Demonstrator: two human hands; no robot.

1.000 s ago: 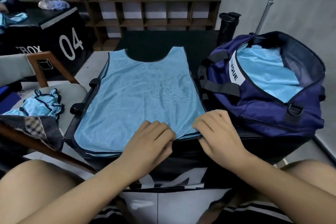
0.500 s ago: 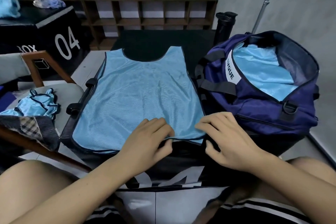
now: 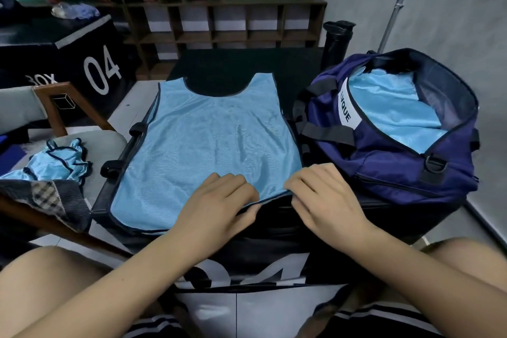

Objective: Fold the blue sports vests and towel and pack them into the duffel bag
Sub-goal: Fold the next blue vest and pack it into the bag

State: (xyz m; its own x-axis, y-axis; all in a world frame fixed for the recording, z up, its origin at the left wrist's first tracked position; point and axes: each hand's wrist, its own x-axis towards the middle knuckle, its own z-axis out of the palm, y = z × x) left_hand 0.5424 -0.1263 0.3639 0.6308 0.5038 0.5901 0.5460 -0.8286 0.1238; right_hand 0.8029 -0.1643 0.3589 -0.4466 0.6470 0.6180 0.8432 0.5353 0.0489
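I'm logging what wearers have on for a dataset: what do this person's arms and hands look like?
No sleeves reach into view. The left hand and right hand are bare up past the wrists: no gloves, rings, watch or bands visible.

Light-blue mesh vest [image 3: 208,145] lies flat, neck toward 12 o'clock; navy bag [image 3: 384,173] at its 3 o'clock gapes unzipped, blue cloth [image 3: 392,110] inside; crumpled vest [image 3: 59,160] at 9 o'clock.

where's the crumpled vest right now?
Head view, far left: the crumpled vest lies on the grey chair seat, just behind a plaid cloth and left of the flat vest on the black box.
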